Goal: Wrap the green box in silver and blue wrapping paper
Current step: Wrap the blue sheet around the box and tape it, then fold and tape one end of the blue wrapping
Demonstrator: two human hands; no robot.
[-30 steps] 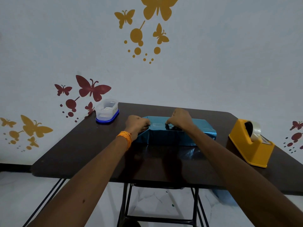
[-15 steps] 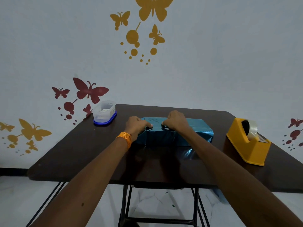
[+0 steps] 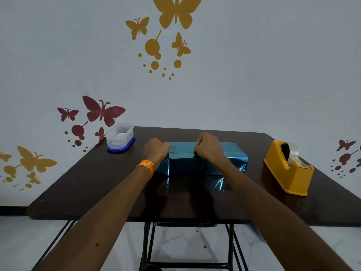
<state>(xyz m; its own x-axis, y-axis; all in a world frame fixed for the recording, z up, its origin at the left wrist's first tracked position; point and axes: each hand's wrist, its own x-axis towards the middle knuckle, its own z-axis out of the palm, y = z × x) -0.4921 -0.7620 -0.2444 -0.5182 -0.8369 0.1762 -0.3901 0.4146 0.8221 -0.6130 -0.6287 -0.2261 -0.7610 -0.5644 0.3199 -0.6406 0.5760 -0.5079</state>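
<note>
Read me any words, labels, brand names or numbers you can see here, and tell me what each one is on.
No text here can be read.
Inside the plastic container: a white item with a dark mark, too blurred to read.
On the tape dispenser: no label visible.
On the wrapping paper: plain blue, no print.
On the wall decals: butterflies and dots only, no words.
</note>
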